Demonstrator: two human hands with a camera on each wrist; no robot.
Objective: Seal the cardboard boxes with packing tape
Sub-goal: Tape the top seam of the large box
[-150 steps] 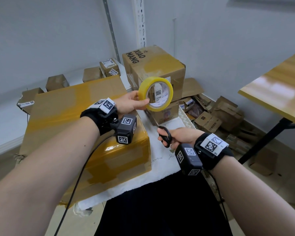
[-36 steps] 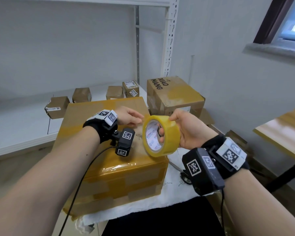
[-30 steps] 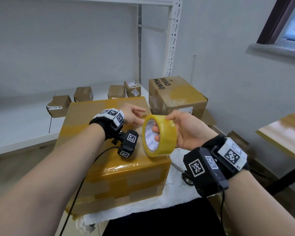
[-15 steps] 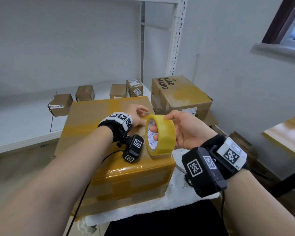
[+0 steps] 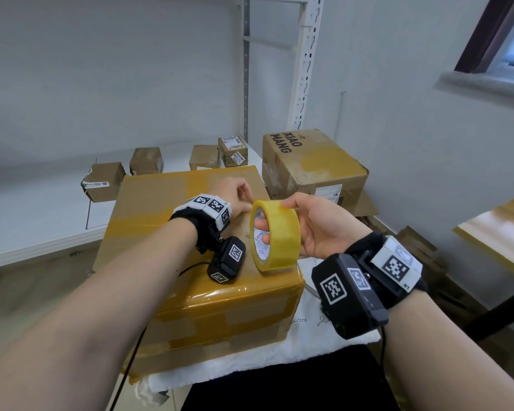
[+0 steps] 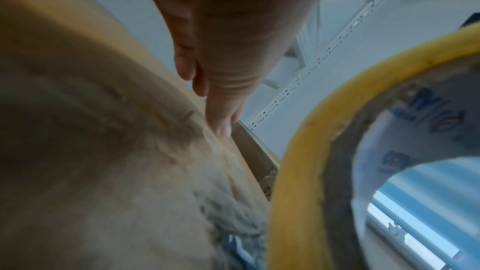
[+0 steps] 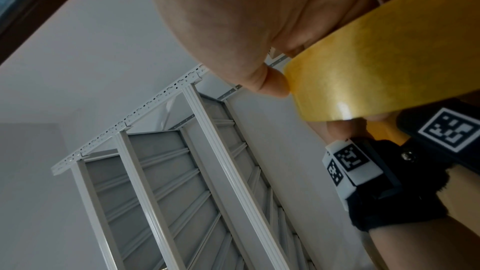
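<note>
A large cardboard box [image 5: 190,292], much of it covered in yellow tape, lies on a white cloth in front of me. My right hand [image 5: 279,216] grips a yellow tape roll [image 5: 275,235] upright just above the box's near right corner, with the thumb on the rim and the fingers through the core. My left hand [image 5: 244,197] is right behind the roll, its fingertips resting on the box top. In the left wrist view the fingers [image 6: 221,126] touch the cardboard [image 6: 91,151] beside the roll [image 6: 298,171]. The right wrist view shows the thumb [image 7: 270,83] against the roll [image 7: 376,65].
A second taped box printed XIAO MANG [image 5: 312,164] stands behind on the right. Several small boxes [image 5: 103,180] sit on the white shelf [image 5: 42,221]. A shelf upright [image 5: 304,60] rises at the back. A wooden table [image 5: 499,238] juts in on the right.
Five seconds ago my left hand held the roll and my right held scissors. Now the right hand holds the roll. Over the last second the roll has sunk towards the box top.
</note>
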